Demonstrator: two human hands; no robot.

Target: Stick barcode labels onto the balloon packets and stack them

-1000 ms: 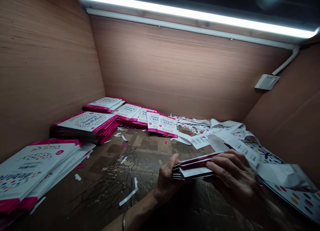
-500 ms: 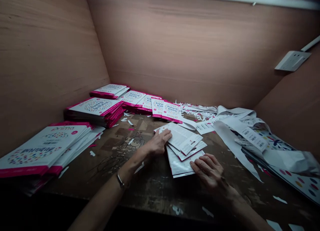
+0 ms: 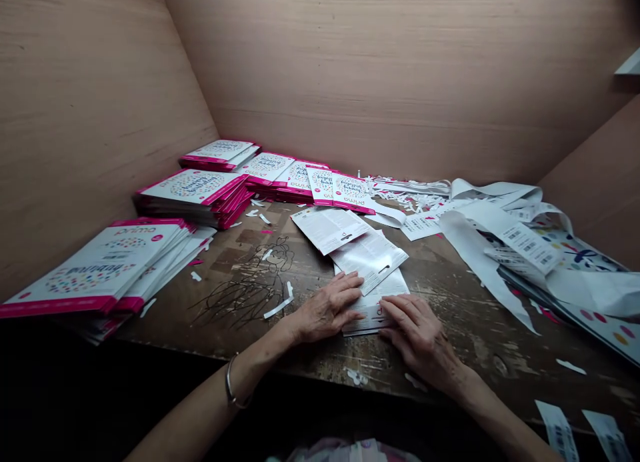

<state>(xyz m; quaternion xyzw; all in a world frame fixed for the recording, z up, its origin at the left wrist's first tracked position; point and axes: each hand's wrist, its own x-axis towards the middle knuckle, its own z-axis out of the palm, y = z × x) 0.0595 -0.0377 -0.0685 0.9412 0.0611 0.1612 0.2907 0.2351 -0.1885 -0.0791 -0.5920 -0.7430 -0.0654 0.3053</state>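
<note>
Several flat white printed packets lie overlapped on the table in front of me. The far packet [image 3: 327,229] and the middle packet [image 3: 373,257], which has a hang slot, fan away from the near packets [image 3: 363,322]. My left hand [image 3: 330,309] lies with its fingers stretched over the left side of the near packets and holds nothing. At their right edge, my right hand [image 3: 423,335] has its fingertips on top and its thumb low at the near corner. What lies under the fingers is partly hidden.
Stacks of pink-edged "prima" packets [image 3: 185,187] stand at the back left, with another stack [image 3: 107,262] nearer. Paper label strips [image 3: 487,262] and a dotted sheet [image 3: 590,315] sprawl at the right. Paper scraps and tangled dark thread [image 3: 250,292] litter the table [image 3: 235,249].
My left hand has come off the far packet and moved nearer, onto the near packets. The upper packets now lie spread farther apart. My right hand stays at the right edge.
</note>
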